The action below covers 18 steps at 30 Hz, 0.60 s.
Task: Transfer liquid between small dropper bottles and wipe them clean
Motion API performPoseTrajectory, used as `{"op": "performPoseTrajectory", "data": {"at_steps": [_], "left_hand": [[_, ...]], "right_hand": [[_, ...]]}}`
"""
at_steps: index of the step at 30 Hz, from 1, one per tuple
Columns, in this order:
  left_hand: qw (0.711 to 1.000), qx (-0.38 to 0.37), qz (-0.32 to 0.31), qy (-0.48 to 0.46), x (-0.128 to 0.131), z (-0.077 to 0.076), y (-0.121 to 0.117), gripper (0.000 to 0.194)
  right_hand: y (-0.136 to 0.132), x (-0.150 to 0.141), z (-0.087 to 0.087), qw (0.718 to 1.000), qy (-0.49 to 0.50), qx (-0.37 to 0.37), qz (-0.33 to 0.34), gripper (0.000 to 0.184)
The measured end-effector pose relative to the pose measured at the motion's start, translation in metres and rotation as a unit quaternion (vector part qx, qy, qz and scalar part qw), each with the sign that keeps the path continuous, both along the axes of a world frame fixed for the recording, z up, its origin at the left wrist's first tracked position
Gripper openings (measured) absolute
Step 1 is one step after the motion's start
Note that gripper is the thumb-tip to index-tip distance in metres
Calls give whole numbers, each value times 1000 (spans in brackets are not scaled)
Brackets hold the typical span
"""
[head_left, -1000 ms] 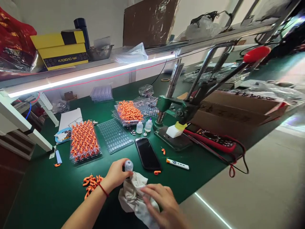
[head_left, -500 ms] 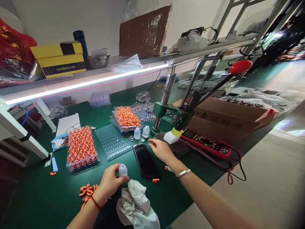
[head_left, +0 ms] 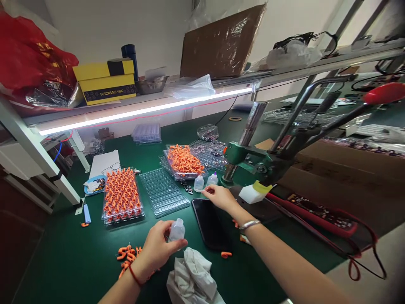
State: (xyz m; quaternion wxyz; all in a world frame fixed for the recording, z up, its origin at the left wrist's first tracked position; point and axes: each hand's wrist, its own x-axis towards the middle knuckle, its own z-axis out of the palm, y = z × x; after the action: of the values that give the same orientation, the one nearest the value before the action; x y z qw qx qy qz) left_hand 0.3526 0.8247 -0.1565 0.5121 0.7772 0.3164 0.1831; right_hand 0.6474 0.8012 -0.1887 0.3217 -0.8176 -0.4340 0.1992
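"Plastic bottle point(head_left: 177, 231): where is it positioned?"

"Above the green table point(head_left: 72, 257), it is held just beyond the crumpled cloth point(head_left: 194, 276) and left of the black phone point(head_left: 210, 226)."

"How are the fingers set?"

"By the left hand point(head_left: 160, 245), the bottle is gripped between thumb and fingers, neck uppermost. The right hand point(head_left: 223, 198) is placed at two standing bottles point(head_left: 198, 184), fingertips narrowed; whether anything is pinched cannot be told."

"Which step is in hand?"

"One-handed support, apparently, with fingertip work at the standing bottles."

"What is called for next?"

"A steady left hold and a fine right-hand pinch are judged necessary."
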Motion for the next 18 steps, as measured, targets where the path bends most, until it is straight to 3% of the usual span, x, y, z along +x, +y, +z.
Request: {"op": "performPoseTrajectory", "data": {"at_steps": [4,7,11,15,18], "left_hand": [[999,-25,0,-21,-1,7,-6,44],[998,-51,-3,-40,-4,14,-11,44],[993,-98,-15,-71,-10,21,-18,49],[987,-126,-23,-101,-20,22,-24,55],[986,-124,-17,-112,-30,24,-26,57]], "right_hand": [[-32,-33,30,985,88,84,126,29],[-60,-62,39,971,118,101,183,38],[-78,-97,18,971,82,88,208,29],[-66,-120,-17,976,-13,71,204,7],[-62,-123,-24,978,-52,64,192,23]]}}
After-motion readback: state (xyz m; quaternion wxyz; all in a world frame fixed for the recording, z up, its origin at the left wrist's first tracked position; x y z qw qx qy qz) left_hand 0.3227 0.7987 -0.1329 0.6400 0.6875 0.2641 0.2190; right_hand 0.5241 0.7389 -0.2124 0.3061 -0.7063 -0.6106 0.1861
